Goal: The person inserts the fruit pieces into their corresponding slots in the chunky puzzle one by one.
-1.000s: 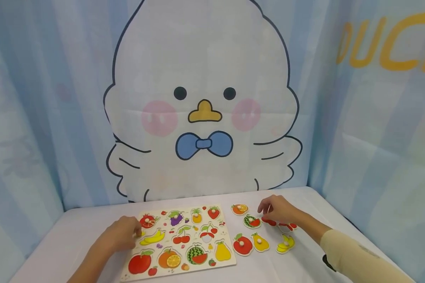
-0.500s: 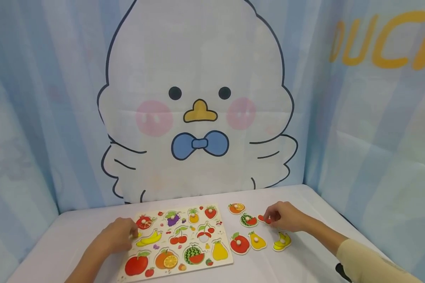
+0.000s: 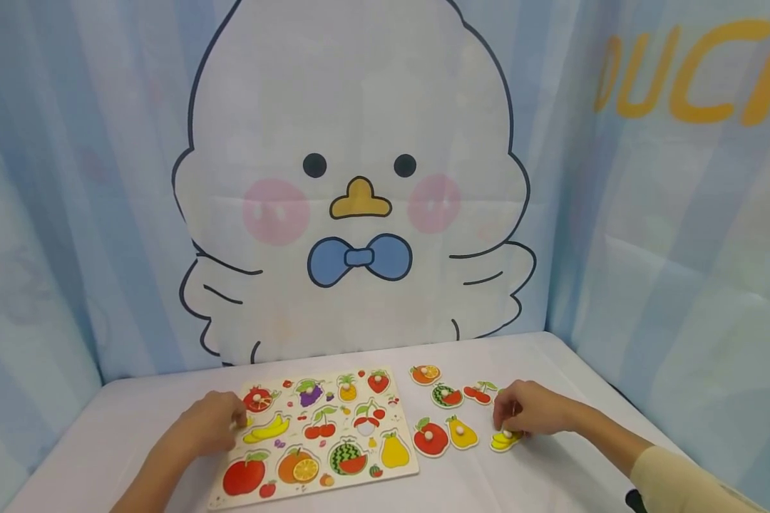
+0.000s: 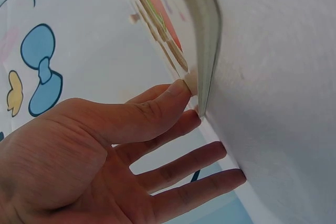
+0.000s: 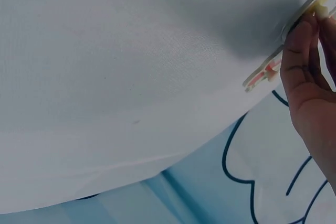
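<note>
My left hand (image 3: pixel 214 422) is at the left edge of a wooden fruit puzzle board (image 3: pixel 391 422). In the left wrist view its thumb (image 4: pixel 170 98) lies on top of the board's edge with the index finger below, pinching it, while the other fingers are spread. My right hand (image 3: pixel 535 410) is over the banana puzzle piece (image 3: pixel 502 443) right of the board. Thumb and fingers pinch its knob (image 5: pixel 320 10), and the hand covers part of the piece. A cherry piece (image 3: pixel 479 394) lies just behind that hand.
On the white tablecloth (image 3: pixel 462 484), right of the board, lie an orange piece (image 3: pixel 425 373), a watermelon piece (image 3: pixel 447 395), an apple piece (image 3: pixel 430 437) and a pear piece (image 3: pixel 462 432). A curtain with a printed duck (image 3: pixel 359 306) rises behind the table.
My right hand has moved from beside the cherry piece toward me, onto the banana piece, uncovering the cherries. My left hand stays at the board's edge. The head view has shifted slightly.
</note>
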Tool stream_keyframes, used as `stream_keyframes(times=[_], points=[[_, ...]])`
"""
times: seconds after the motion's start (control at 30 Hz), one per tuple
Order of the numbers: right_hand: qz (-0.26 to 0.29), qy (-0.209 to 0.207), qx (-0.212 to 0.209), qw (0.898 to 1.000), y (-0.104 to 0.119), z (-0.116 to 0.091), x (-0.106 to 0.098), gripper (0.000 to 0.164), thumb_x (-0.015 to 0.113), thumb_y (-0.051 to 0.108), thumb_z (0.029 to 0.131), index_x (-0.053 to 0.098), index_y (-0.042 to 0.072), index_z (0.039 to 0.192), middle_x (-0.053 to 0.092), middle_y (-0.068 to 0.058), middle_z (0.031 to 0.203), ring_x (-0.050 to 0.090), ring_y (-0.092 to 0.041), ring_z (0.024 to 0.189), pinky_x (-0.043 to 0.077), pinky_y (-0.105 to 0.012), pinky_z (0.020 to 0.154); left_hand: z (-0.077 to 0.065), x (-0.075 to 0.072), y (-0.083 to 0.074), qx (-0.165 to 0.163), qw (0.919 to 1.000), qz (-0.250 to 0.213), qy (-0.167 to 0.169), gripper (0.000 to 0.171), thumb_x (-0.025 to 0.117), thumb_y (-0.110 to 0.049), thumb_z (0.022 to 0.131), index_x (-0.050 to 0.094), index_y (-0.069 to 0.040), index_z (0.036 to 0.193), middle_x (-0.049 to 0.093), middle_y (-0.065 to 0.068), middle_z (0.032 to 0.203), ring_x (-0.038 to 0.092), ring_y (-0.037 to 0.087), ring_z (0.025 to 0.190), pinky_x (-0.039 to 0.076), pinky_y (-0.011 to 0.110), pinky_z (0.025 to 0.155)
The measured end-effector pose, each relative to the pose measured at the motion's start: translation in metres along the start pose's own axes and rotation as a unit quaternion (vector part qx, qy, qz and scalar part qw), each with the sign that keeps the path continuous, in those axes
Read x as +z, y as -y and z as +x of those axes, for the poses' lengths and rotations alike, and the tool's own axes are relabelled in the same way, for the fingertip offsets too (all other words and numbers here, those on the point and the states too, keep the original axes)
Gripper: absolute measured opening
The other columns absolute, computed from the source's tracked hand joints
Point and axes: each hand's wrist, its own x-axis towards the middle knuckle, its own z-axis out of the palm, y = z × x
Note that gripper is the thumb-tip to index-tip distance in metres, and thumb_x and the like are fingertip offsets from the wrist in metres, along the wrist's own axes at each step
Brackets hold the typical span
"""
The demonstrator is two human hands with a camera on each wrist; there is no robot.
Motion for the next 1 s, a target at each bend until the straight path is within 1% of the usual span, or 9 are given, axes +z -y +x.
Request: stream_keyframes(times=[0.07, 0.17, 0.37, 0.67, 1.0], points=[[0.006, 0.004, -0.001, 1.000, -0.0004, -0.0020, 0.0002, 0.007, 0.067, 0.008, 0.086, 0.067, 0.014, 0.082, 0.062, -0.001, 0.076, 0.057, -0.017, 0.066, 0.049, -0.025, 0.057, 0.0001, 0.0003, -0.0001, 0.001, 1.0000, 0.000, 0.000, 0.022, 0.077, 0.002, 0.070, 0.069, -0.009, 0.087, 0.064, 0.002, 0.087, 0.052, 0.018, 0.077, 0.052, 0.042, 0.074], [0.014, 0.012, -0.001, 1.000, -0.0008, -0.0045, -0.0006, 0.008, 0.070, 0.006, 0.083, 0.067, 0.013, 0.082, 0.063, -0.001, 0.076, 0.057, -0.018, 0.066, 0.049, -0.025, 0.057, 0.0005, 0.0002, 0.0000, 0.003, 1.0000, 0.002, 0.000, 0.022, 0.077, 0.002, 0.070, 0.069, -0.009, 0.087, 0.064, 0.002, 0.088, 0.052, 0.018, 0.077, 0.052, 0.043, 0.076], [0.007, 0.010, -0.008, 1.000, -0.0022, -0.0049, -0.0021, 0.017, 0.079, 0.006, 0.075, 0.067, 0.014, 0.084, 0.062, -0.002, 0.077, 0.055, -0.018, 0.070, 0.048, -0.023, 0.059, 0.0007, 0.0001, 0.0007, 0.001, 1.0000, 0.004, -0.001, 0.021, 0.077, 0.001, 0.071, 0.069, -0.009, 0.087, 0.064, 0.003, 0.089, 0.052, 0.019, 0.077, 0.052, 0.043, 0.076], [-0.012, -0.002, -0.018, 1.000, -0.0004, -0.0043, -0.0014, 0.016, 0.079, 0.006, 0.076, 0.067, 0.015, 0.083, 0.061, 0.000, 0.077, 0.055, -0.017, 0.071, 0.047, -0.023, 0.061, -0.0017, -0.0013, 0.0011, -0.005, 1.0000, -0.002, -0.001, 0.022, 0.078, 0.000, 0.071, 0.069, -0.009, 0.088, 0.065, 0.003, 0.090, 0.053, 0.019, 0.079, 0.052, 0.045, 0.078], [-0.025, 0.001, -0.023, 0.999, 0.0026, -0.0039, -0.0047, 0.017, 0.079, 0.006, 0.075, 0.066, 0.016, 0.081, 0.060, 0.001, 0.076, 0.054, -0.016, 0.070, 0.048, -0.023, 0.060, -0.0032, -0.0036, 0.0024, -0.016, 0.9998, -0.014, 0.006, 0.022, 0.080, -0.004, 0.071, 0.070, -0.010, 0.090, 0.065, 0.003, 0.092, 0.052, 0.020, 0.081, 0.052, 0.044, 0.080]])
